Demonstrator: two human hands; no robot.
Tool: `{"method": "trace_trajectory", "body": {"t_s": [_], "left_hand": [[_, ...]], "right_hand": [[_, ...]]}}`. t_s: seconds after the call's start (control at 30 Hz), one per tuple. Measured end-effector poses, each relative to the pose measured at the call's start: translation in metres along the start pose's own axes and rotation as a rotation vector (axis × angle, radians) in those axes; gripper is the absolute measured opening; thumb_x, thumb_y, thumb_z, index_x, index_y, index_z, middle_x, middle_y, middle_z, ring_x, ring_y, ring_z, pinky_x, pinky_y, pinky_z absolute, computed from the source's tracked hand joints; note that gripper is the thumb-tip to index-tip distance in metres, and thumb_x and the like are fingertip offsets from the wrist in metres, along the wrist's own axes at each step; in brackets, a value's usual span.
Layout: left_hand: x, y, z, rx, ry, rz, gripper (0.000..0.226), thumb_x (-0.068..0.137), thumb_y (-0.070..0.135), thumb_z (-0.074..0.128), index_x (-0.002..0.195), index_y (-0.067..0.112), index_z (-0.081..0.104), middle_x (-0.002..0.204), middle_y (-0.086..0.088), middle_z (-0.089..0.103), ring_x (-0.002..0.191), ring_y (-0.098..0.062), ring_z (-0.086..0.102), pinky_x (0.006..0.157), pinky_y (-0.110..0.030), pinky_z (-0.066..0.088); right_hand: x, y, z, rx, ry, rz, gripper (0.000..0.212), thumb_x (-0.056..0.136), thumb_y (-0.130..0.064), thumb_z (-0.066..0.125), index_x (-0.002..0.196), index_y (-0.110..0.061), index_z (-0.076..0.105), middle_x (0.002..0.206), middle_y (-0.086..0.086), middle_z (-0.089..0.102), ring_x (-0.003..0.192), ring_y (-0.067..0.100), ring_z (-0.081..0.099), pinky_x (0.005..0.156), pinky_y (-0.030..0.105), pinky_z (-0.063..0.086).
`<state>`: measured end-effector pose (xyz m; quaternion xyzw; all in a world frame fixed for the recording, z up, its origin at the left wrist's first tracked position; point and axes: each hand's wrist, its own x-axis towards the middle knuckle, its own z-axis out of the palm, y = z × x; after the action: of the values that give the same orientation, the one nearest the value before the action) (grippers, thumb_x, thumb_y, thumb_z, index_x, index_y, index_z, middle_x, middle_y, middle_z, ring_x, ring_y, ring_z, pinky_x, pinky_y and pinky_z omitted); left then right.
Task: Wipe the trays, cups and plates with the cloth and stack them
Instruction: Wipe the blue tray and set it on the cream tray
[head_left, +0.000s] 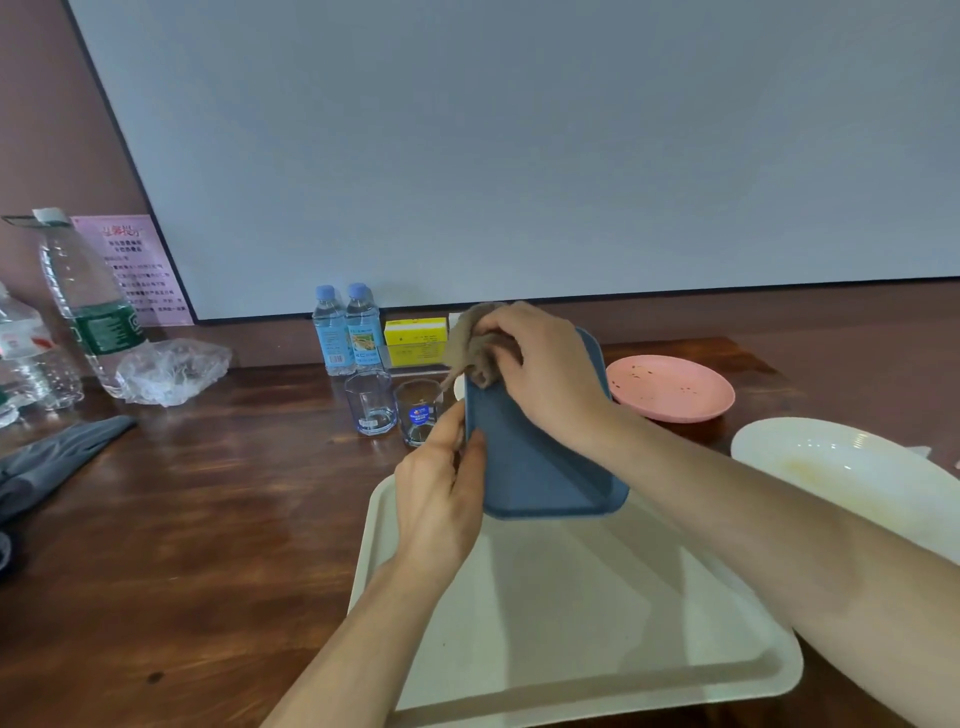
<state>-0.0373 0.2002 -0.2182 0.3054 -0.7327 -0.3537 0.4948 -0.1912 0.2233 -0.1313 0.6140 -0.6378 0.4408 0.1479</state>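
Your right hand (540, 374) had its fingers curled down over a bunched brown cloth (475, 345), pressing it against the far end of a blue tray (530, 457). Your left hand (441, 488) pinched the tray's left rim between thumb and fingers, holding it tilted with its near end resting on a large cream tray (597, 623) at the table's near edge.

Just left of the blue tray stood two clear glass cups (371, 402), side by side. Behind them, along the far edge of the wooden table (208, 519), stood two small water bottles (345, 330) and a yellow box (415, 338). A pink plate (675, 387) with crumbs lay to the right, and a white plate (852, 473) sat nearer, by the right edge. At the far left corner were a large bottle (88, 301) and a crumpled plastic bag (174, 369).
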Motion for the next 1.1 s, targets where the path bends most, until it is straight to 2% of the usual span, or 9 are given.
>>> {"method": "trace_trajectory", "body": {"t_s": [0.17, 0.37, 0.5, 0.6, 0.7, 0.8, 0.93, 1.03, 1.1], "left_hand": [[0.003, -0.001, -0.002, -0.041, 0.029, -0.007, 0.044, 0.097, 0.031, 0.053, 0.138, 0.039, 0.068, 0.076, 0.017, 0.066, 0.076, -0.008, 0.063, 0.076, -0.036, 0.054], [-0.001, 0.004, -0.002, 0.060, 0.026, 0.075, 0.048, 0.099, 0.030, 0.052, 0.145, 0.024, 0.066, 0.069, 0.027, 0.058, 0.069, 0.002, 0.055, 0.067, -0.017, 0.043], [0.006, -0.002, -0.004, 0.104, 0.090, 0.005, 0.050, 0.096, 0.036, 0.050, 0.142, 0.028, 0.068, 0.063, 0.012, 0.058, 0.069, -0.010, 0.051, 0.074, -0.038, 0.052], [0.006, 0.000, -0.007, 0.124, 0.105, 0.005, 0.052, 0.096, 0.036, 0.049, 0.144, 0.030, 0.066, 0.062, 0.006, 0.058, 0.068, -0.011, 0.056, 0.074, -0.039, 0.052], [0.002, 0.002, -0.004, 0.112, 0.065, -0.002, 0.050, 0.096, 0.038, 0.051, 0.143, 0.032, 0.067, 0.066, 0.004, 0.060, 0.076, -0.027, 0.064, 0.079, -0.044, 0.056], [0.003, -0.001, -0.004, 0.110, 0.070, 0.010, 0.043, 0.099, 0.033, 0.054, 0.139, 0.029, 0.068, 0.064, 0.007, 0.059, 0.068, -0.012, 0.060, 0.077, -0.040, 0.052], [0.008, 0.000, -0.007, 0.098, 0.119, -0.030, 0.046, 0.103, 0.014, 0.062, 0.146, 0.030, 0.058, 0.071, 0.006, 0.063, 0.068, -0.005, 0.059, 0.077, -0.025, 0.048], [0.012, -0.001, -0.005, -0.103, 0.024, -0.106, 0.052, 0.105, 0.008, 0.058, 0.146, 0.040, 0.059, 0.070, -0.008, 0.056, 0.065, -0.016, 0.053, 0.072, -0.035, 0.049], [0.014, 0.005, -0.004, -0.290, -0.062, -0.171, 0.037, 0.109, 0.005, 0.052, 0.131, 0.027, 0.072, 0.076, -0.013, 0.055, 0.070, -0.027, 0.050, 0.066, -0.039, 0.045]], "right_hand": [[-0.006, 0.026, -0.019, -0.349, -0.075, -0.096, 0.023, 0.090, -0.001, 0.058, 0.106, -0.016, 0.066, 0.109, 0.000, 0.061, 0.099, 0.026, 0.060, 0.073, 0.043, 0.053], [-0.036, 0.042, -0.041, -0.427, -0.200, -0.049, 0.023, 0.084, 0.006, 0.058, 0.097, -0.013, 0.061, 0.105, 0.005, 0.062, 0.097, 0.032, 0.060, 0.074, 0.046, 0.052], [-0.078, 0.018, -0.045, -0.246, -0.380, -0.010, 0.018, 0.084, 0.000, 0.058, 0.091, -0.017, 0.060, 0.095, -0.004, 0.062, 0.087, 0.026, 0.061, 0.071, 0.041, 0.048], [-0.102, 0.001, -0.046, -0.178, -0.524, 0.035, 0.021, 0.088, -0.007, 0.061, 0.097, -0.025, 0.064, 0.097, -0.010, 0.060, 0.091, 0.012, 0.056, 0.068, 0.015, 0.040], [-0.107, -0.010, -0.042, 0.041, -0.514, 0.046, 0.024, 0.090, -0.004, 0.068, 0.102, -0.025, 0.072, 0.098, -0.013, 0.064, 0.091, 0.006, 0.060, 0.074, 0.013, 0.044], [-0.108, -0.015, -0.034, 0.170, -0.484, -0.026, 0.022, 0.092, -0.007, 0.072, 0.108, -0.022, 0.074, 0.102, -0.015, 0.064, 0.096, 0.006, 0.064, 0.083, 0.023, 0.052], [-0.114, -0.013, -0.029, -0.017, -0.419, -0.151, 0.025, 0.090, -0.008, 0.068, 0.112, -0.020, 0.066, 0.110, -0.010, 0.057, 0.102, 0.013, 0.056, 0.083, 0.038, 0.053], [-0.112, -0.013, -0.037, -0.104, -0.346, -0.285, 0.015, 0.094, -0.011, 0.065, 0.107, -0.016, 0.067, 0.106, -0.005, 0.060, 0.098, 0.014, 0.054, 0.082, 0.026, 0.048], [-0.104, -0.015, -0.049, -0.111, -0.316, -0.371, 0.011, 0.096, -0.010, 0.064, 0.105, -0.013, 0.068, 0.104, -0.002, 0.064, 0.094, 0.014, 0.054, 0.082, 0.019, 0.039]]}}
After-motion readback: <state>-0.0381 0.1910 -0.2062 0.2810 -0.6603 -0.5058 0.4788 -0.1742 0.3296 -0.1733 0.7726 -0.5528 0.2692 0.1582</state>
